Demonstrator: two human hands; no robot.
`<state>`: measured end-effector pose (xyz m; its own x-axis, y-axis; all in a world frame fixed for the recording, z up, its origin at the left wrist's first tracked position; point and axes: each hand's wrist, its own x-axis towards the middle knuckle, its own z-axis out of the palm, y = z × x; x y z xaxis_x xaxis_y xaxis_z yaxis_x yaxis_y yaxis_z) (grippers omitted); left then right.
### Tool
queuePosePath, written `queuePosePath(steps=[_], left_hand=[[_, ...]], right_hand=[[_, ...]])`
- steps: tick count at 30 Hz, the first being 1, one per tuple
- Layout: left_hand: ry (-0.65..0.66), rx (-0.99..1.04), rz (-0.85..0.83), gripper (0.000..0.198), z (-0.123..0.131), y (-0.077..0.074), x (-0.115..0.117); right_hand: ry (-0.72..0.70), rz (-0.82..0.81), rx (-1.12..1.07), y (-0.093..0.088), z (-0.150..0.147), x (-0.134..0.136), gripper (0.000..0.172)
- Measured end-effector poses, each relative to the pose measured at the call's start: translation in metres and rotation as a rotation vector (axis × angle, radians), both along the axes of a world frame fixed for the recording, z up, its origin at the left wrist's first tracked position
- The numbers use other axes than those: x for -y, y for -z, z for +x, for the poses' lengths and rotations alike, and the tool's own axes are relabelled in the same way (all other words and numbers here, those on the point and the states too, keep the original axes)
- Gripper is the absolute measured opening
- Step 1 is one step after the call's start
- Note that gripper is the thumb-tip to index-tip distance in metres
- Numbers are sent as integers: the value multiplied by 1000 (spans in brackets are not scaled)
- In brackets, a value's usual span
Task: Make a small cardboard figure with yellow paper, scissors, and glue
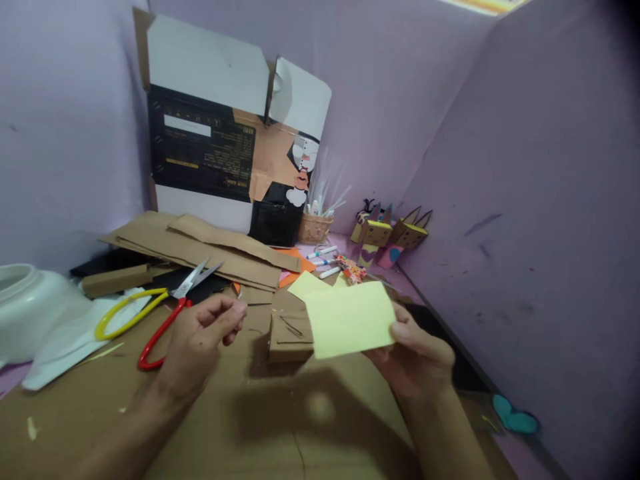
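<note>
My right hand [417, 347] pinches a pale yellow sheet of paper [350, 320] by its right edge, thumb on top. The sheet is held up in front of a small cardboard box [290, 337] and hides part of it. Thin dark lines or strips show on the box's top. My left hand [207, 330] is closed, thumb pressed to the curled fingers; whether something small is between them I cannot make out. Just beside it lie open scissors [187, 283] with one yellow and one red handle. More yellow paper [307, 285] lies behind the held sheet.
Flat cardboard pieces [200, 250] are stacked behind the scissors. An unfolded printed box [205, 147] leans on the wall. A white ceramic pot [45, 313] stands at left. Behind are markers [323, 253], a small basket [315, 228] and cardboard animal figures [375, 233]. A teal heart [515, 415] lies at right.
</note>
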<state>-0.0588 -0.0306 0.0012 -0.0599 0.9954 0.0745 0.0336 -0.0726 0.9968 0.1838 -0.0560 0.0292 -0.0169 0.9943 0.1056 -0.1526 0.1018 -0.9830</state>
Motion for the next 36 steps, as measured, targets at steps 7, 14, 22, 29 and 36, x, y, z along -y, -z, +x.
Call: queuePosePath(steps=[7, 14, 22, 29, 36], left_hand=[[124, -100, 123, 25, 12, -19, 23], [470, -24, -82, 32, 44, -35, 37], [359, -6, -213, 31, 41, -25, 19], [418, -81, -177, 32, 23, -35, -1], [391, -193, -185, 33, 22, -21, -6]], right_hand=[[341, 266, 696, -33, 6, 31, 22], [343, 578, 1270, -12, -56, 35, 14], [153, 590, 993, -14, -46, 27, 10], [98, -3, 325, -5, -11, -11, 38], [35, -179, 68, 21, -22, -15, 33]])
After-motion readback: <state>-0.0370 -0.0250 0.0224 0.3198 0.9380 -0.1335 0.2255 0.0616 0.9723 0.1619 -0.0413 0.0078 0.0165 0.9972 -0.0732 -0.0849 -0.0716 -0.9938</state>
